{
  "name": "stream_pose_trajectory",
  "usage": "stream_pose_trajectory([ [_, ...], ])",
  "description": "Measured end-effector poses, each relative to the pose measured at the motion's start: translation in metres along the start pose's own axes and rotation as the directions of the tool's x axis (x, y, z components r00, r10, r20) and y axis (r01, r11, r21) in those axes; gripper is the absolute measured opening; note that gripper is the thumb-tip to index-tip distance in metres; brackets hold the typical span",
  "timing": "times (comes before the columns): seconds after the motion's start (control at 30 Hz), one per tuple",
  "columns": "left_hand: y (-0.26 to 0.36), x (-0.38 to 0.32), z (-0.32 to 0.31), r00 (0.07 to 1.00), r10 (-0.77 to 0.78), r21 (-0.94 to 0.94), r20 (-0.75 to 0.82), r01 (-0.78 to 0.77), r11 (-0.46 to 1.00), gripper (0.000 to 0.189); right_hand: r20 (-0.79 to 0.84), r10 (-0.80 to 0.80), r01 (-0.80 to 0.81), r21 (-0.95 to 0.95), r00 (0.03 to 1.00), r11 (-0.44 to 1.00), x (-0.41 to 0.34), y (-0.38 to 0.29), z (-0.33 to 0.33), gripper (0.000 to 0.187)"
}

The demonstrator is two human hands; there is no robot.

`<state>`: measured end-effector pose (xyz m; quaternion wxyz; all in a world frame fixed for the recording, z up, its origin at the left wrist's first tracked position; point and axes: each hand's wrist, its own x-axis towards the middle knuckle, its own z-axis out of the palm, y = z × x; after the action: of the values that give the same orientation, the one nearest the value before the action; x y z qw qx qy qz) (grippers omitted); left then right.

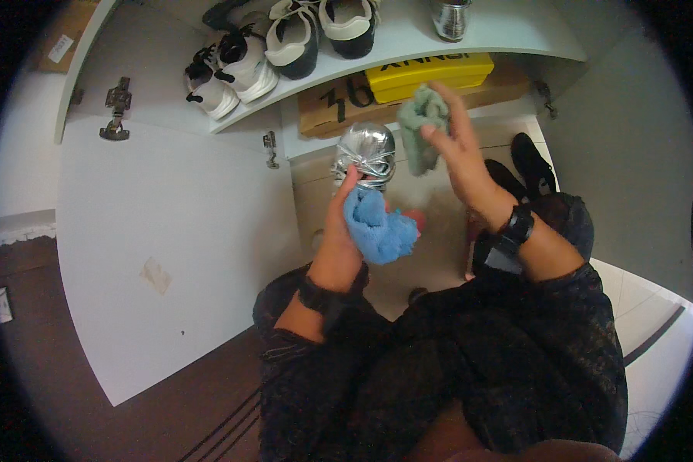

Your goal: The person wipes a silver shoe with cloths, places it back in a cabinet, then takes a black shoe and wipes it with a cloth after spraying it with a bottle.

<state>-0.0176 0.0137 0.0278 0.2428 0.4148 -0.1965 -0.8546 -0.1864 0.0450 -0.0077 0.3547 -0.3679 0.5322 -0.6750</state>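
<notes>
My left hand holds a bunched light-blue cloth in front of my knees. Just beyond its thumb is a shiny silver shoe with silver laces; whether the hand touches the shoe I cannot tell. Higher and to the right, my right hand grips a crumpled pale-green cloth between thumb and fingers. A small reddish patch shows behind the blue cloth, too hidden to name.
An open white cabinet door spans the left; a grey door stands right. Sneakers and a shiny silver item sit on the shelf. Below are a yellow box and a cardboard box. Black shoes lie right.
</notes>
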Motion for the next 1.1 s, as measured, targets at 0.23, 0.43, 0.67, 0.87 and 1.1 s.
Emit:
stream_pose_trajectory([
  [0.23, -0.009, 0.016, -0.025, 0.977, -0.042, -0.121, 0.211, 0.068, 0.99, 0.044, 0.231, -0.281, 0.358, -0.447, 0.931, 0.82, -0.027, 0.006, 0.023, 0.058],
  [0.43, -0.011, 0.022, -0.024, 0.986, 0.0, -0.123, 0.166, 0.021, 0.992, 0.043, 0.196, -0.25, 0.311, -0.412, 0.948, 0.857, -0.043, 0.011, 0.026, 0.056],
  [0.67, 0.004, 0.019, -0.018, 0.972, 0.154, -0.209, 0.179, -0.115, 0.971, 0.038, 0.364, -0.11, 0.255, -0.379, 0.925, 0.889, -0.057, 0.022, 0.014, 0.056],
  [0.87, 0.006, 0.025, -0.041, 0.984, 0.116, -0.04, 0.139, -0.111, 0.993, 0.041, 0.161, -0.374, 0.407, -0.428, 0.913, 0.807, -0.021, -0.007, -0.001, 0.051],
  [1.1, -0.007, 0.017, -0.024, 0.997, 0.056, 0.19, 0.054, -0.066, 0.98, 0.043, 0.399, -0.411, 0.572, -0.542, 0.82, 0.615, -0.014, -0.007, 0.008, 0.052],
])
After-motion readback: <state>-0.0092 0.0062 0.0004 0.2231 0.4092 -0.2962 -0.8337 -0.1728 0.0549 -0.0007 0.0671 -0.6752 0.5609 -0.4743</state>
